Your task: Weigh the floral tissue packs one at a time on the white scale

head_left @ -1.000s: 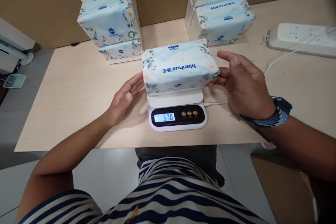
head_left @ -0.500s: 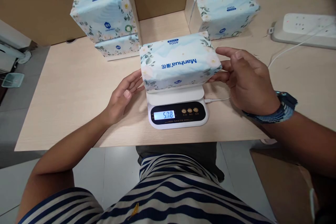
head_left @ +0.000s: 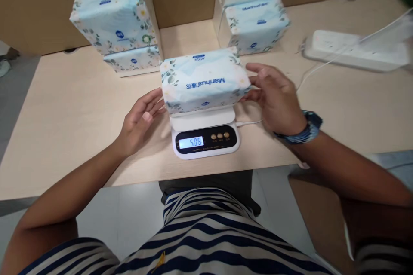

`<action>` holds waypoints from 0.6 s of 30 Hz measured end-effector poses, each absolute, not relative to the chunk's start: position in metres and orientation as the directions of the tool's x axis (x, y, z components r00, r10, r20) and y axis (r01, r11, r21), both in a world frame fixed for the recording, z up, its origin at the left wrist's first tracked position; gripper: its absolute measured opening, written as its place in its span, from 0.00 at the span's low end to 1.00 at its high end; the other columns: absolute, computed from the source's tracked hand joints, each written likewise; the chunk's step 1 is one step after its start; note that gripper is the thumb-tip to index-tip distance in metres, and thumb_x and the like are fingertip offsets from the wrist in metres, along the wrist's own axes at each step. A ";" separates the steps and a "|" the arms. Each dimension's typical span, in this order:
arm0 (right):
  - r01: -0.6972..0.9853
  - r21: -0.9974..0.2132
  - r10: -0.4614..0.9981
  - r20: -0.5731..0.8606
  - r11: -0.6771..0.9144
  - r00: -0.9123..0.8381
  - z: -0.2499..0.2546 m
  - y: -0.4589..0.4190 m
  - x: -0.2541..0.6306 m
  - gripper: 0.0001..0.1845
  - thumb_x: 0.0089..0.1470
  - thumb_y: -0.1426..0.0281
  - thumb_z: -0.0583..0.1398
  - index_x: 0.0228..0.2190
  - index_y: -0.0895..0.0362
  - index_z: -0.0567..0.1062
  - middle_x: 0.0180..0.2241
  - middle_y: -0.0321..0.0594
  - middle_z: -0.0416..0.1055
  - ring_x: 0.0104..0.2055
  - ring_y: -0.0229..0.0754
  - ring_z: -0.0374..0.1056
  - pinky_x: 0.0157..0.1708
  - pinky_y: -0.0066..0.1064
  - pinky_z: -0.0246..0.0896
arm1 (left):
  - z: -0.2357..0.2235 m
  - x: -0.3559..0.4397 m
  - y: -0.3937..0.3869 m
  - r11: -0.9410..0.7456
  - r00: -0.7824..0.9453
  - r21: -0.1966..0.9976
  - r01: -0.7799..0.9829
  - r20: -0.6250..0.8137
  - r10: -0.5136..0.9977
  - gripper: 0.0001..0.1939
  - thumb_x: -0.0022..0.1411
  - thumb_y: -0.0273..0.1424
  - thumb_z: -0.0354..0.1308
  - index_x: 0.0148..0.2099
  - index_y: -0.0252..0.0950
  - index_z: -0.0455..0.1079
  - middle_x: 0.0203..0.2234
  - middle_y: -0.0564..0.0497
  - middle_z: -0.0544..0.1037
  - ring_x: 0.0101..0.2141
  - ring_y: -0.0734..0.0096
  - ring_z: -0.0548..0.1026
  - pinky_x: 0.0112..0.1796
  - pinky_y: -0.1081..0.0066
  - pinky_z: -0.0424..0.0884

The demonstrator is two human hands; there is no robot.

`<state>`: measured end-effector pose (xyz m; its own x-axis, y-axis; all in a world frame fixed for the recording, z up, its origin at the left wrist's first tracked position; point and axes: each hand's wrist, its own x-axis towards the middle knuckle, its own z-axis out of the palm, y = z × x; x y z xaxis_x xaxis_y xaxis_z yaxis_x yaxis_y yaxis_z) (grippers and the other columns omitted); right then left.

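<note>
Near the table's (head_left: 71, 107) front edge, the electronic scale (head_left: 206, 153) faced you, presumably for easy reading. Your left hand (head_left: 138, 120) and right hand (head_left: 279, 101), loosely open, flanked the Manhua tissue pack (head_left: 204, 80) over its platform (head_left: 206, 118), perhaps steadying it; any firm hold was unclear. Behind stood a left tissue stack (head_left: 112, 21) and right tissue stack (head_left: 254, 25).

Soft, even light covers the table (head_left: 64, 107) around the scale (head_left: 206, 152), whose display (head_left: 191, 142) glows blue-white, its digits smeared. Faint shadow lies left of the scale. Blur softens the power strip (head_left: 338, 47) to the scale's right; farther right, the corners darken.
</note>
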<state>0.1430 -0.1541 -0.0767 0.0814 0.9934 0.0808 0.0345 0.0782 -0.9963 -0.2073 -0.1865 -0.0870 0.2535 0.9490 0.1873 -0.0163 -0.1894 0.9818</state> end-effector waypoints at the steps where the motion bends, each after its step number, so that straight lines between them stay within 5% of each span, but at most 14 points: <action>1: 0.040 -0.996 0.993 0.088 0.085 0.079 -0.076 -0.154 0.142 0.30 0.61 0.38 0.66 0.52 0.45 0.80 0.43 0.37 0.84 0.34 0.41 0.79 0.42 0.41 0.81 | -0.088 -0.206 -0.185 -0.199 0.205 0.980 -0.002 0.195 0.959 0.34 0.69 0.57 0.67 0.70 0.50 0.75 0.69 0.47 0.79 0.67 0.48 0.79 0.67 0.49 0.78; 6: 0.028 -0.988 0.988 0.150 0.149 0.031 -0.074 -0.155 0.138 0.33 0.60 0.36 0.65 0.53 0.46 0.80 0.51 0.42 0.85 0.45 0.46 0.84 0.47 0.43 0.85 | -0.089 -0.194 -0.176 -0.155 -0.040 0.985 0.072 0.158 0.987 0.33 0.70 0.61 0.62 0.59 0.40 0.81 0.53 0.42 0.88 0.56 0.52 0.86 0.61 0.50 0.81; 14: 0.017 -0.992 0.993 0.122 0.122 0.001 -0.072 -0.157 0.132 0.33 0.59 0.37 0.66 0.52 0.48 0.82 0.59 0.47 0.83 0.42 0.46 0.84 0.47 0.46 0.85 | -0.072 -0.195 -0.176 -0.116 0.002 0.976 0.182 0.118 0.993 0.32 0.70 0.63 0.60 0.51 0.40 0.84 0.49 0.41 0.90 0.49 0.51 0.88 0.59 0.46 0.82; 18: 0.065 -0.992 0.994 0.109 0.109 -0.011 -0.070 -0.158 0.137 0.32 0.60 0.36 0.65 0.51 0.47 0.83 0.58 0.45 0.84 0.43 0.46 0.84 0.49 0.46 0.85 | -0.072 -0.197 -0.173 -0.088 0.000 0.985 0.149 0.089 0.996 0.28 0.66 0.60 0.68 0.50 0.42 0.86 0.45 0.43 0.91 0.45 0.54 0.88 0.56 0.50 0.84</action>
<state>0.1367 -0.1576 -0.0703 -0.0111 0.9940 0.1088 0.0650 0.1093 -0.9919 -0.1966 -0.1733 -0.0722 -0.0005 0.9960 0.0894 0.1491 -0.0883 0.9849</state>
